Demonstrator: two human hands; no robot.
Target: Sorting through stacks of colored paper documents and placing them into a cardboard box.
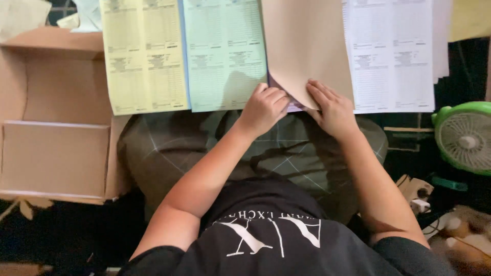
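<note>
Four stacks of paper lie side by side in front of me: yellow printed forms (144, 53), pale green forms (225, 51), a plain tan sheet (304, 43) over a pinkish stack, and white forms (391, 53). My left hand (264, 107) is curled at the near edge between the green and tan stacks, fingers pinching the lower left corner of the tan sheet. My right hand (332, 108) lies flat with spread fingers on the tan sheet's near corner, which is lifted and folded diagonally. A sliver of pink paper (294, 106) shows beneath.
An open cardboard box (56, 153) sits at the left with a flat brown stack inside. A green small fan (463, 135) stands at the right, with cables and a plug below it. A dark checked cushion (169, 148) lies under my arms.
</note>
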